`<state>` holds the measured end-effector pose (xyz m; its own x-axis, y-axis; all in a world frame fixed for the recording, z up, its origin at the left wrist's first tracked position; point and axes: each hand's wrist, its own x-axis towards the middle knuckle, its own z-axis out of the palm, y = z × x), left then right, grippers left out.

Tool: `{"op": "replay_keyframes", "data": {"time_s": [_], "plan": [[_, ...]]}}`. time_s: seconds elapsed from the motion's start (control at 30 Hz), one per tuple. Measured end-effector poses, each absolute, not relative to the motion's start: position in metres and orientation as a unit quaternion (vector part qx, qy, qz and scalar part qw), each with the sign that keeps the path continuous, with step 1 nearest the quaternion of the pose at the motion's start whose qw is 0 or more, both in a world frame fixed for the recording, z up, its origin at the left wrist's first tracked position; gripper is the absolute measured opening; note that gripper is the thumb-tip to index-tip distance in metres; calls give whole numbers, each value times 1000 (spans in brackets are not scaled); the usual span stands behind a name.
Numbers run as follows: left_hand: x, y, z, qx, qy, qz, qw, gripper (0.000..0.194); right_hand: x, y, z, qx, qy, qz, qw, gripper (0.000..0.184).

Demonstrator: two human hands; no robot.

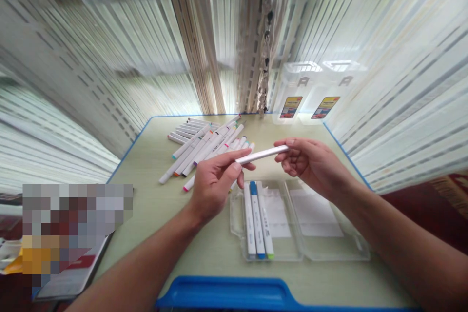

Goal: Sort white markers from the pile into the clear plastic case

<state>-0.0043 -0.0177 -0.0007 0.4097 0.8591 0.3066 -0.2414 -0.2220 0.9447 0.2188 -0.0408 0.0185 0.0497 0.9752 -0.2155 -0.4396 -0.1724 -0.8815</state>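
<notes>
My left hand [215, 185] pinches a white marker [261, 154] between thumb and fingers, and the fingertips of my right hand [310, 165] grip its other end above the table. Behind my left hand, a loose pile of white markers with coloured ends [204, 148] lies across the desk. Below my right hand sits an open clear plastic case [300, 222]. Three markers [256, 219] lie side by side in its left half, and white paper inserts lie in both halves.
The pale green desk [153, 195] has a thin blue edge and a blue moulded rim [219, 292] at the near side. Transparent boxes with yellow labels [307, 92] stand at the far right, before striped curtains [204, 44]. A pixelated patch covers the lower left.
</notes>
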Motion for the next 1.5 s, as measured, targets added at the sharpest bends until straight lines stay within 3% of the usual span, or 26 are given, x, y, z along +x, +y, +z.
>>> {"op": "replay_keyframes", "data": {"time_s": [0.8,1.17,1.5], "plan": [[2,-11,8,573,346,454,588,21,215,-46,16,-459,-427,539,562,16],[4,-14,8,618,364,412,563,24,214,-50,18,-563,-579,384,447,24],[4,-20,4,693,357,344,524,28,211,-56,14,-555,-673,303,385,23]]}}
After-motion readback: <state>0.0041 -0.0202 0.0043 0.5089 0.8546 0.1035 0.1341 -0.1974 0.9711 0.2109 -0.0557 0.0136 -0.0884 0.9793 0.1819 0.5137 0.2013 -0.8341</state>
